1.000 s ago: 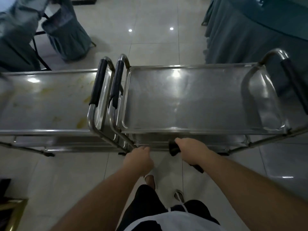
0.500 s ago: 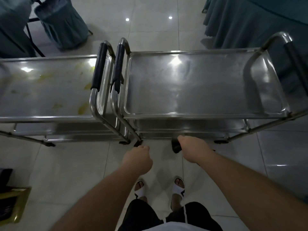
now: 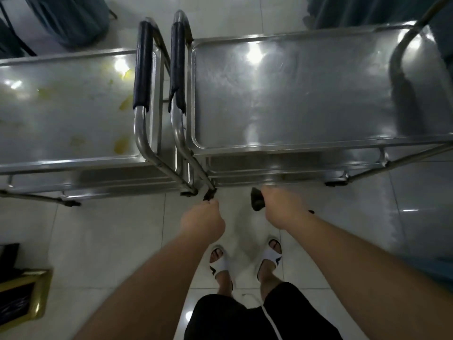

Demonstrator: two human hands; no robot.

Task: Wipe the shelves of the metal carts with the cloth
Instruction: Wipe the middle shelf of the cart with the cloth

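So there are 2 metal carts parked side by side on a white tile floor (image 3: 110,241), handles nearly touching in the middle. The left cart (image 3: 68,114) has yellowish smears all over its top shelf, and its left end is cut off by the frame edge. The right cart (image 3: 294,94) has a top shelf that looks pretty clean, mostly just glare from the ceiling lights. Its far handle at the right runs out of frame too. Lower shelves on both are mostly hidden under the top ones, only thin strips showing.

Both hands are down low in front of the carts, not touching any shelf. The right hand (image 3: 282,207) is curled around a dark cloth (image 3: 257,200), with a wad of it poking out toward the carts and a tiny bit showing behind the wrist. The left hand (image 3: 202,220) is balled up, seen from the back, right next to the foot of the right cart's near leg. I honestly can't tell whether it's pinching something or holding nothing.

White sandals (image 3: 221,263) and black shorts below. Teal draped fabric (image 3: 68,18) up top, blurry. Some gold-framed thing (image 3: 29,290) at the lower left, cropped, can't make it out.
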